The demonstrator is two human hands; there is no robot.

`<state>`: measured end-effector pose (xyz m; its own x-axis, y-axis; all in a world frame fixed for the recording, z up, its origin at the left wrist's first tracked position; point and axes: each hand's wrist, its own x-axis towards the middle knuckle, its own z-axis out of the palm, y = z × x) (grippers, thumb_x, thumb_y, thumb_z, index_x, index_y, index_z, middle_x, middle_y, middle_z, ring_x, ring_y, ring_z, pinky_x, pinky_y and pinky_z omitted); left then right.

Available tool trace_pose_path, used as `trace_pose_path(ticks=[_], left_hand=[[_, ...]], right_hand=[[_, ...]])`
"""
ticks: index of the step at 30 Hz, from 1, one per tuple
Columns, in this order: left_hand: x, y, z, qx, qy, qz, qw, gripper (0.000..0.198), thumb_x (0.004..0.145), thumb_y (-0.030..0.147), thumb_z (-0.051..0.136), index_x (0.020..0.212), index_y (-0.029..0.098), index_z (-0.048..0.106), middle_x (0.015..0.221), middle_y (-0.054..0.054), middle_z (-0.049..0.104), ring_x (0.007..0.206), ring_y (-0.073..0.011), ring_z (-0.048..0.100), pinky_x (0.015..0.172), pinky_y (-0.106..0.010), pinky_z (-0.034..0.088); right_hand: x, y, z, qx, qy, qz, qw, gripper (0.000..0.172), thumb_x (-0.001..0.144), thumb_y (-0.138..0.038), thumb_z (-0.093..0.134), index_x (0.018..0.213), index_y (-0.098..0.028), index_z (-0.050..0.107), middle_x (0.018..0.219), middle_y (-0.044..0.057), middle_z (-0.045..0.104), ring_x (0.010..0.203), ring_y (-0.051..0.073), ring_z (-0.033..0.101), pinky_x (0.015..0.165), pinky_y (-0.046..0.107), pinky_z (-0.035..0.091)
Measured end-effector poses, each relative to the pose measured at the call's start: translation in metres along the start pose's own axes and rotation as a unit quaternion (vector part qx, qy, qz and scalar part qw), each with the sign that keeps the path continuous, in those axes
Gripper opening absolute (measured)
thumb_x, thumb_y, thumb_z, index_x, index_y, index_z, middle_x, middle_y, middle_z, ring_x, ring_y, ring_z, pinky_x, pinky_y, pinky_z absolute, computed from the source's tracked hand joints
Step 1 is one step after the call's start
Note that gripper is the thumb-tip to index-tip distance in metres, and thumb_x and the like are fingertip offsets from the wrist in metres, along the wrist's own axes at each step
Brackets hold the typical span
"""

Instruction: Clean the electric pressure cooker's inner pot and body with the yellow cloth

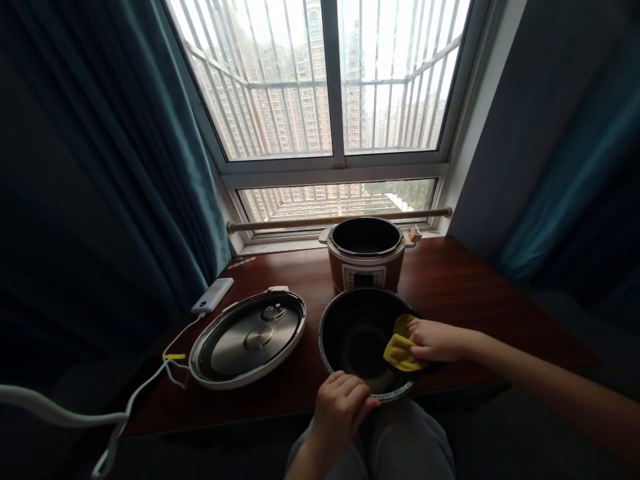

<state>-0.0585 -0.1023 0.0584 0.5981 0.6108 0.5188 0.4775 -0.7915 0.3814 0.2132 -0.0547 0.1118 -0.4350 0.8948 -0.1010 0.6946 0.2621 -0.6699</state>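
Observation:
A black inner pot (350, 333) rests at the front edge of the dark wooden table (450, 287), tilted toward me. My left hand (343, 403) is closed on the pot's near rim. My right hand (435, 340) presses a folded yellow cloth (400, 350) against the inside of the pot's right wall, fingers curled round the cloth. Behind the pot stands the orange-brown cooker body (366, 257), open at the top, its control panel facing me.
The cooker's lid (249, 337) lies upside down on the table to the left. A white power bank (212, 295) and white cable (145, 387) sit at the left edge. A window with bars and teal curtains stand behind. My knees are under the table's front edge.

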Motion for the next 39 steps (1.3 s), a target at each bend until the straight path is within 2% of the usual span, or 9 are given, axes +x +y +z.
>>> trace_pose_path(ticks=[3,7,10,13,17,23,28,34,39], left_hand=[[0.000,0.000,0.001,-0.019,0.011,0.002,1.000,0.022,0.086,0.033,0.048,0.072,0.018,0.057,0.067,-0.002,0.062,0.064,-0.0142,0.057,0.066,-0.029,0.038],[0.000,0.000,0.002,-0.042,0.020,-0.006,0.999,0.021,0.087,0.032,0.047,0.075,0.019,0.057,0.070,-0.002,0.064,0.069,-0.0144,0.058,0.071,-0.030,0.039],[-0.001,0.000,0.001,-0.058,0.015,-0.014,0.998,0.020,0.087,0.032,0.047,0.076,0.019,0.057,0.072,-0.002,0.065,0.070,-0.0145,0.058,0.073,-0.030,0.038],[-0.002,0.000,0.002,-0.068,0.012,-0.015,0.997,0.019,0.087,0.032,0.047,0.076,0.019,0.057,0.073,-0.001,0.065,0.070,-0.0143,0.059,0.074,-0.030,0.037],[-0.003,-0.001,0.005,-0.059,0.020,-0.018,0.998,0.019,0.086,0.032,0.048,0.075,0.019,0.056,0.072,0.000,0.065,0.068,-0.0142,0.058,0.072,-0.030,0.035],[-0.004,0.000,0.006,-0.038,0.028,-0.013,0.999,0.019,0.086,0.032,0.048,0.074,0.019,0.056,0.071,-0.001,0.065,0.067,-0.0146,0.058,0.069,-0.030,0.035],[-0.003,0.000,0.005,-0.024,0.024,-0.012,0.999,0.017,0.085,0.030,0.050,0.075,0.019,0.056,0.072,0.000,0.065,0.067,-0.0147,0.058,0.068,-0.030,0.035],[-0.004,0.002,0.006,-0.013,0.034,-0.012,0.999,0.020,0.087,0.031,0.047,0.073,0.018,0.057,0.071,0.000,0.065,0.067,-0.0145,0.058,0.069,-0.030,0.035],[-0.004,0.003,0.005,-0.013,0.037,-0.014,0.999,0.019,0.087,0.029,0.046,0.075,0.019,0.057,0.073,0.000,0.065,0.068,-0.0150,0.058,0.069,-0.031,0.035]], right_hand=[[0.022,0.013,-0.023,0.006,-0.100,-0.055,0.993,0.017,0.062,-0.022,0.060,0.045,-0.021,0.057,0.057,-0.002,0.059,0.070,0.014,0.053,0.095,0.028,0.031],[0.061,0.030,-0.038,-0.092,-0.113,-0.137,0.980,0.003,0.058,-0.022,0.067,0.059,-0.020,0.065,0.078,0.002,0.065,0.092,0.019,0.054,0.100,0.030,0.027],[0.094,0.037,-0.034,-0.210,-0.108,-0.232,0.943,0.022,0.060,-0.018,0.068,0.082,-0.018,0.068,0.101,0.006,0.064,0.110,0.021,0.048,0.102,0.032,0.025],[0.122,0.036,-0.021,-0.284,-0.095,-0.291,0.909,0.027,0.075,-0.014,0.056,0.099,-0.019,0.065,0.117,0.005,0.059,0.120,0.019,0.040,0.106,0.034,0.019],[0.139,0.031,-0.011,-0.295,-0.084,-0.318,0.897,0.026,0.081,-0.012,0.046,0.095,-0.022,0.067,0.121,0.001,0.058,0.123,0.017,0.037,0.107,0.033,0.017],[0.101,0.038,-0.010,-0.206,-0.028,-0.178,0.962,0.020,0.071,-0.012,0.050,0.072,-0.022,0.068,0.092,0.002,0.067,0.110,0.019,0.049,0.099,0.030,0.031],[0.046,0.029,0.005,-0.202,0.032,-0.049,0.978,0.015,0.064,-0.014,0.056,0.051,-0.020,0.062,0.066,0.009,0.064,0.093,0.027,0.056,0.090,0.037,0.038],[0.004,-0.018,0.027,-0.268,-0.072,0.054,0.959,0.029,0.077,-0.028,0.046,0.065,-0.013,0.067,0.067,0.014,0.065,0.068,0.026,0.062,0.068,0.036,0.044],[-0.002,-0.065,0.039,-0.214,-0.174,0.047,0.960,0.042,0.087,-0.035,0.031,0.085,-0.013,0.067,0.083,0.014,0.067,0.074,0.025,0.063,0.062,0.031,0.041]])
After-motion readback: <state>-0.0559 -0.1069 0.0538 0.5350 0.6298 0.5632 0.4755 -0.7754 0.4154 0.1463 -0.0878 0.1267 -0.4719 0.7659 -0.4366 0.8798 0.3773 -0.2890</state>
